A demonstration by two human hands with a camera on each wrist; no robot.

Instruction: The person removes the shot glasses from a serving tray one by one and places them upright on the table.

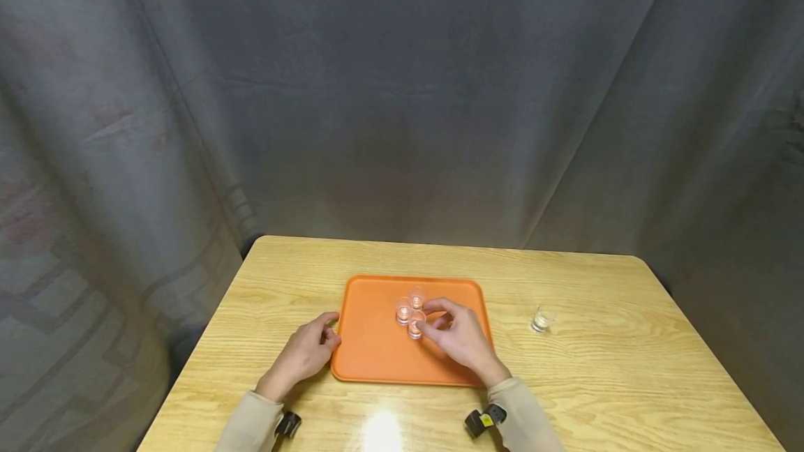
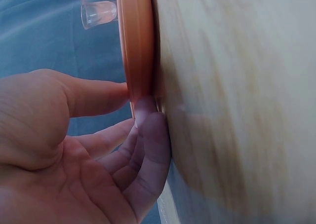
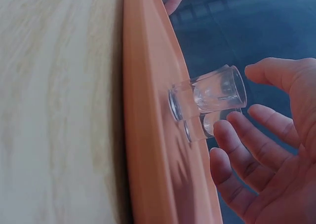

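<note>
We see an orange tray [image 1: 377, 360] that lies flat on the wooden worktop [image 1: 615, 368]. On it three small clear glasses stand upright in a close group, a little right of the tray's middle: the front glass [image 1: 412, 333], the left glass [image 1: 403, 313] and the back glass [image 1: 417, 296]. We cannot tell whether their walls touch one another.

The left hand [image 1: 303, 352] is at the left edge of the tray. In the left wrist view we see it clamped on the rim — the thumb from above, the fingers bent below, between tray and worktop.

The right hand [image 1: 463, 340] is above the tray, beside the glasses. Its thumb and fingers are apart, spread loosely around the group, with the thumb close to the rim of the front glass; whether it touches this glass, we cannot tell.

A fourth glass [image 1: 541, 320] stands on the worktop, to the right of the tray and well apart from the others. Both arms wear a light sleeve [image 1: 527, 418], and a small black device [image 1: 482, 420] is at each wrist. Behind the worktop hangs a dark grey curtain [image 1: 402, 103].
</note>
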